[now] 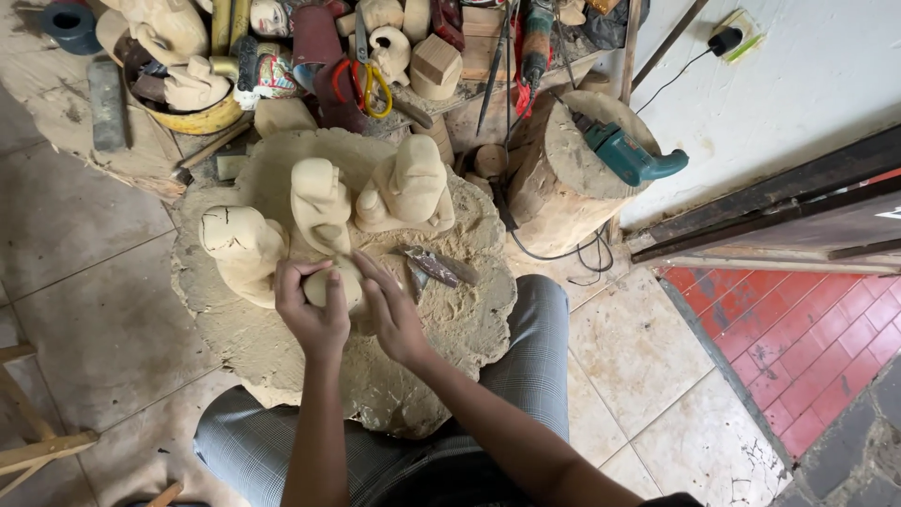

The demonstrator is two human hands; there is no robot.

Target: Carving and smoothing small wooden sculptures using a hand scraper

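Observation:
I sit at a big worn wooden stump (282, 357) used as a work block. My left hand (308, 305) wraps around a small pale wooden carving (330, 284) lying on the block. My right hand (392, 305) rests against the right side of the same carving, fingers stretched toward it. Three other unfinished pale wood figures stand on the block: one at the left (239, 249), one in the middle (319, 202), one at the back right (411, 188). A metal carving tool (430, 266) lies just right of my right hand.
A second stump (563, 188) at the right carries a teal power drill (629, 155) with its cord running to a wall socket (727, 39). Behind the block lie several carvings, yellow-handled scissors (371, 84) and tools. Tiled floor surrounds me; a dark door frame (779, 202) is at right.

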